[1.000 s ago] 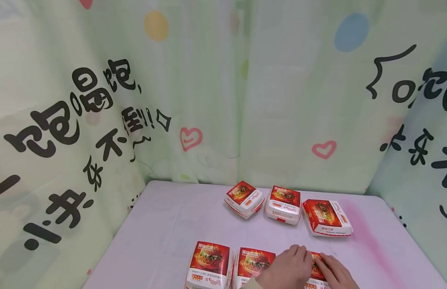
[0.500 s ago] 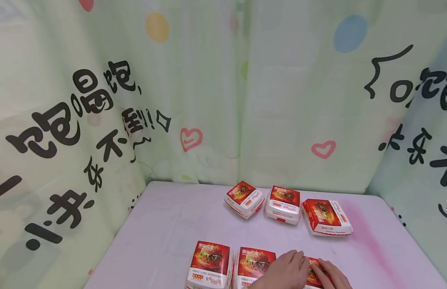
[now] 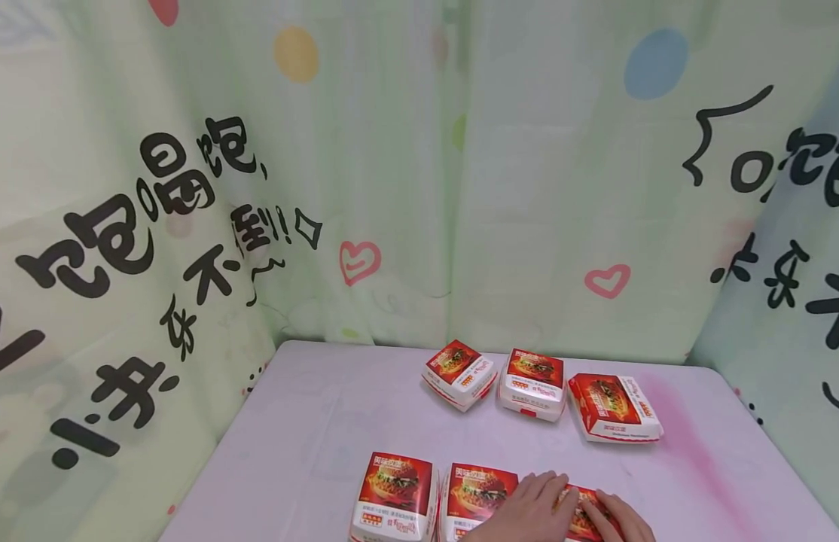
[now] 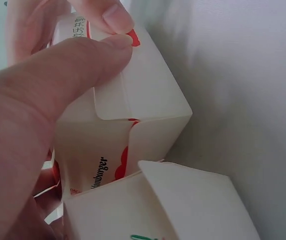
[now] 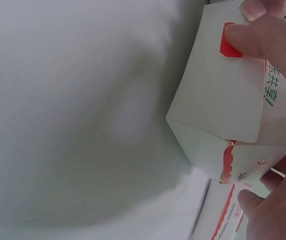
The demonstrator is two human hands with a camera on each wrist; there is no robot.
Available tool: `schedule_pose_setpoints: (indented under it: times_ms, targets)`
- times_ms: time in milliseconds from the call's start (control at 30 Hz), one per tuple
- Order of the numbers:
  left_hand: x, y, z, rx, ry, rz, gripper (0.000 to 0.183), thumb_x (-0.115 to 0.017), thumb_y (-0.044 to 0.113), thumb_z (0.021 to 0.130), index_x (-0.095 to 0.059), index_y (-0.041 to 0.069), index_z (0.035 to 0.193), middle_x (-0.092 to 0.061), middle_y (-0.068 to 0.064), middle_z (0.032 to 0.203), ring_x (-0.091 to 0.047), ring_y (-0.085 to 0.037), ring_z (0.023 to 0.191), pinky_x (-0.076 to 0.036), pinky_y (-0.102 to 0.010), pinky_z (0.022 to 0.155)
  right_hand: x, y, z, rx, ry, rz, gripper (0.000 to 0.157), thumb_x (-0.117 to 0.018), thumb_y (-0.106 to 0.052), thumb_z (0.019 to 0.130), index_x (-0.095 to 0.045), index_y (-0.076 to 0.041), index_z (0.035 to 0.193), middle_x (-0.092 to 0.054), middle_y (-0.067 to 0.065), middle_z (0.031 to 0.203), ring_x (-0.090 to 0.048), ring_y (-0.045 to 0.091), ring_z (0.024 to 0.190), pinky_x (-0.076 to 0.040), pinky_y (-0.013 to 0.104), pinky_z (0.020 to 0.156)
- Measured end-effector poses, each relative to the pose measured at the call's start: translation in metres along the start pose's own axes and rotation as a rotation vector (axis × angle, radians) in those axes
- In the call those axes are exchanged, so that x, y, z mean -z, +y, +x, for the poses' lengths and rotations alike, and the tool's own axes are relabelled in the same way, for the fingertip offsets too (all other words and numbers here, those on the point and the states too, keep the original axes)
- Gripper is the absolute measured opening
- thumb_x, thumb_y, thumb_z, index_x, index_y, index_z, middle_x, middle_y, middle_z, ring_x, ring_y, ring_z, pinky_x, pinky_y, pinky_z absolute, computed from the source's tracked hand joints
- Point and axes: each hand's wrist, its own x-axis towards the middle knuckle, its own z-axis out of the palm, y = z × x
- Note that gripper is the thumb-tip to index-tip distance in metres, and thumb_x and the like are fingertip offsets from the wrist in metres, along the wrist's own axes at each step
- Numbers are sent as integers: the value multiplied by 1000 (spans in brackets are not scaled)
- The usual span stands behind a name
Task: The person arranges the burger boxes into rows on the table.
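Note:
At the front right of the group, a burger box [image 3: 583,525] with a red burger picture on its lid is gripped by both hands. My left hand [image 3: 528,508] covers its left side and my right hand [image 3: 619,516] its right, fingers on the lid. In the left wrist view, my left thumb [image 4: 78,67] lies across the box's white front [image 4: 152,85], its tip by the red tab. My right thumb [image 5: 257,37] presses that red tab [image 5: 228,47] in the right wrist view. A neighbouring box [image 4: 113,215] has a white flap standing out.
Two more burger boxes stand in the front row, one at the left [image 3: 395,482] and one in the middle [image 3: 480,493], partly behind my left hand. Behind are three others: a turned box [image 3: 458,374], a middle box [image 3: 531,384] and a right box [image 3: 614,408]. A printed curtain [image 3: 514,188] encloses the table [image 3: 311,406].
Both hands have shifted slightly down in the head view, closer to me, with the box between them. More of its lid shows between the hands. The other boxes have stayed put.

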Motion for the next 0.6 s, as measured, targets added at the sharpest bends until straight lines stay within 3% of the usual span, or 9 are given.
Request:
schedule_pose_setpoints:
  times_ms: [367, 467, 600]
  targets:
    - [-5, -1, -2, 10, 14, -30, 74, -33, 73, 94, -26, 31, 155, -24, 12, 160, -22, -6, 150, -28, -33, 121, 1, -3, -2, 15, 28, 8, 96, -96, -34, 50, -50, -27, 135, -52, 10, 129, -42, 29, 116, 8, -1, 107]
    - [-7, -2, -1, 7, 17, -42, 74, -34, 73, 94, -25, 32, 155, -24, 13, 160, -22, -6, 150, -28, -34, 121, -1, -4, -3, -14, -3, 12, 97, -95, -34, 53, -47, -27, 138, -51, 9, 132, -41, 29, 119, 12, 2, 108]
    - [-8, -2, -1, 5, 21, -33, 74, -33, 73, 94, -25, 32, 155, -24, 13, 160, -22, -6, 150, -29, -34, 121, -4, -5, -7, -69, -67, 15, 90, -93, -35, 59, -50, -18, 136, -48, 9, 136, -38, 30, 123, 16, 8, 109]
